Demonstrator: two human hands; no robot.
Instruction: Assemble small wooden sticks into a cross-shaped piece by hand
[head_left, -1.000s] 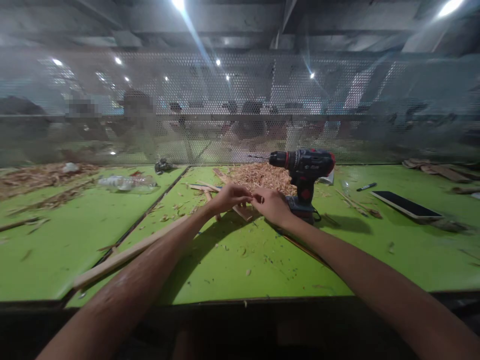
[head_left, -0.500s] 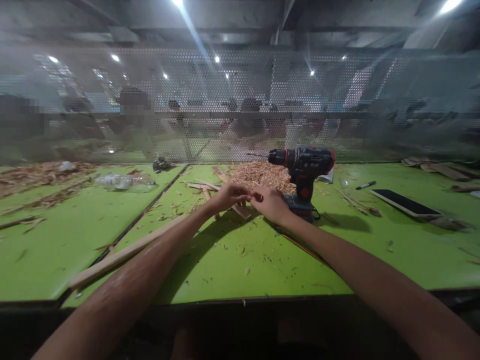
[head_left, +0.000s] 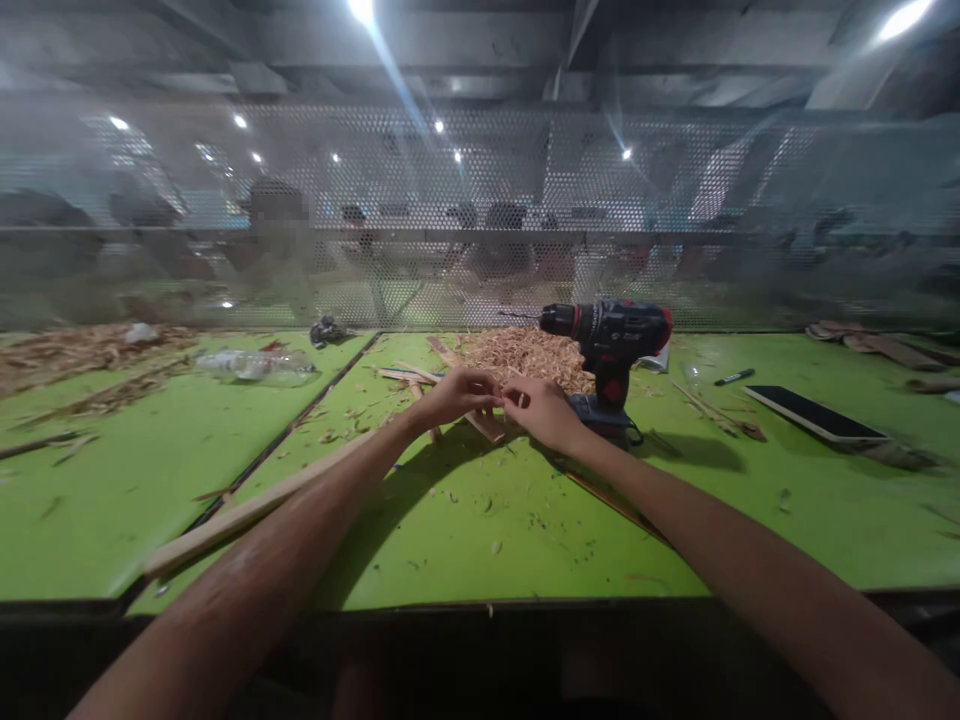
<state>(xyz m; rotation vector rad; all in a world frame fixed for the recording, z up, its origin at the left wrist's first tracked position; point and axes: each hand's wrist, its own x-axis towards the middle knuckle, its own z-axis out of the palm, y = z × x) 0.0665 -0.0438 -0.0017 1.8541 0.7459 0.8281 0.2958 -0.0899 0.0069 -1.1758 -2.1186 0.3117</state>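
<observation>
My left hand [head_left: 465, 393] and my right hand [head_left: 541, 408] meet fingertip to fingertip above the green table [head_left: 465, 540]. Both are closed in a pinch; whatever lies between the fingers is too small to make out. Under and behind my left hand lie flat wood strips [head_left: 484, 425]. A heap of curled wood shavings [head_left: 525, 355] is just beyond the hands. Close to the right of my right hand, a black and red cordless drill [head_left: 619, 335] stands upright on its battery, its bit pointing left.
A long wood stick [head_left: 255, 505] lies by my left forearm. Farther left are a clear plastic bottle [head_left: 255, 366] and more shavings [head_left: 90, 350]. On the right lie a marker [head_left: 734, 377] and a dark-screened tablet [head_left: 814, 412]. A perforated screen [head_left: 480, 270] stands behind the table.
The view has shifted slightly, so the table things appear a little lower and to the right. My hands keep nearly the same pinch, fingertips together.
</observation>
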